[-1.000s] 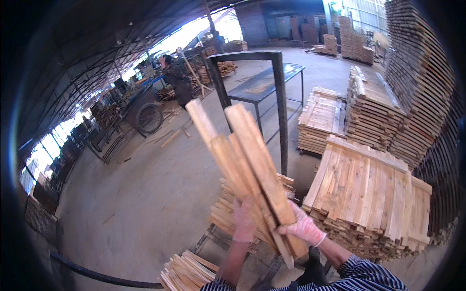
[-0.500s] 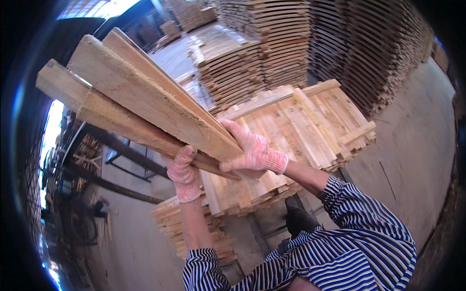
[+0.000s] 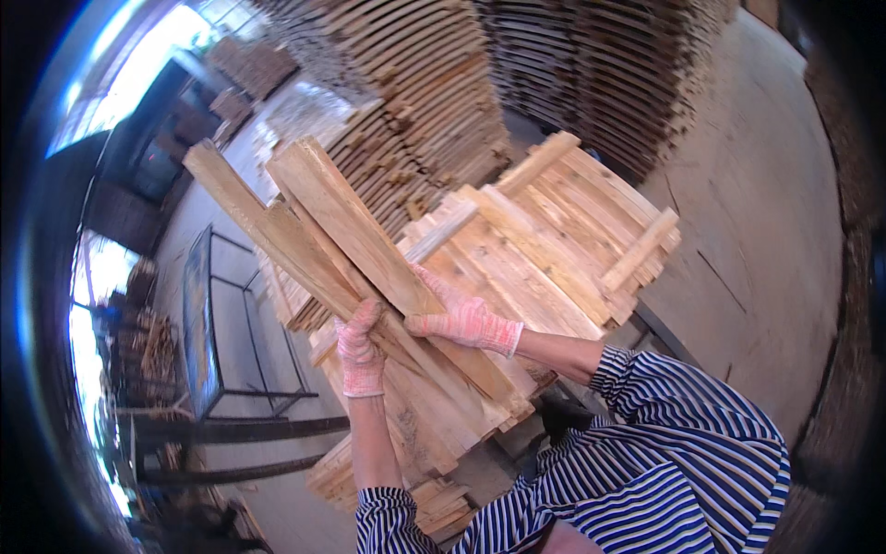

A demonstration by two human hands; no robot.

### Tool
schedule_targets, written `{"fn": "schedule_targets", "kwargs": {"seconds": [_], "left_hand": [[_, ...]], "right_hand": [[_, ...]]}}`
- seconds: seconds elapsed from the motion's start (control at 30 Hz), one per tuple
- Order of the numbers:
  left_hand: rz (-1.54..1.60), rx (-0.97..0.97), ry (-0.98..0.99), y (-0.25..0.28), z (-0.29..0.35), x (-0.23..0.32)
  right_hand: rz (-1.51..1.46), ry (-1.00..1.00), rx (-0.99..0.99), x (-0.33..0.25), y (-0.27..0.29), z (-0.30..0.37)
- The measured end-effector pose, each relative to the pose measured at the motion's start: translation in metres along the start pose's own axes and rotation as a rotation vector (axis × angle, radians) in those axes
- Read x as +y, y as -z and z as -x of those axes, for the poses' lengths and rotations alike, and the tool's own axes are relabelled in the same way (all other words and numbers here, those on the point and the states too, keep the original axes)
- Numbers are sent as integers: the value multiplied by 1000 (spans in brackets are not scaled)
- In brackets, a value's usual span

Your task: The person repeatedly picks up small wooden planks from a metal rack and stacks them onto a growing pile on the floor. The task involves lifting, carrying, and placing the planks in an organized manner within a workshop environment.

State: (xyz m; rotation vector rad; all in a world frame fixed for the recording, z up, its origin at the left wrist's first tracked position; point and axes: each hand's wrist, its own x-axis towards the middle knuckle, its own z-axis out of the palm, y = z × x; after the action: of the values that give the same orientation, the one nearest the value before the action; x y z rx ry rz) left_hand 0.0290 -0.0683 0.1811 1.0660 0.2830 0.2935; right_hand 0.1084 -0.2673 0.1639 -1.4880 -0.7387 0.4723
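Several rough wooden boards [image 3: 355, 226] are held slantwise in front of me, their far ends fanned apart toward the upper left. My left hand [image 3: 361, 353], in a pink knitted glove, is closed round the near part of the left boards, thumb on top. On the other side, my gloved right hand [image 3: 469, 320] grips the right-hand board, its fingers partly hidden behind the wood. Below the boards lies a low stack of pale planks [image 3: 531, 263], with a crosswise strip [image 3: 641, 249] near its right end. The boards' near ends overlap this stack; whether they touch it I cannot tell.
Tall stacks of spaced boards [image 3: 415, 74] stand beyond the planks, with darker stacks [image 3: 591, 83] to their right. At the left are a metal-framed stand [image 3: 205, 323] and dark rails [image 3: 249, 429]. Concrete floor [image 3: 757, 194] extends on the right.
The boards have swung to point more steeply away from me, and their near ends are lower over the stack. Both hands keep their grip. The view has turned, shifting the background leftward.
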Motion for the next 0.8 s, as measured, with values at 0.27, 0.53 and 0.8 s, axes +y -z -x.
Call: {"fn": "schedule_targets", "kwargs": {"seconds": [0.27,0.53,0.8], "left_hand": [[172,-52,325,-27,-55,-120],[167,-146,493,-101,-107,-206],[149,25,500,-74,-115,-234]], "right_hand": [[-206,-283,68,56,165,15],[830,-835,305,158,393,-3],[1449,-285,513,173,329,14]]}}
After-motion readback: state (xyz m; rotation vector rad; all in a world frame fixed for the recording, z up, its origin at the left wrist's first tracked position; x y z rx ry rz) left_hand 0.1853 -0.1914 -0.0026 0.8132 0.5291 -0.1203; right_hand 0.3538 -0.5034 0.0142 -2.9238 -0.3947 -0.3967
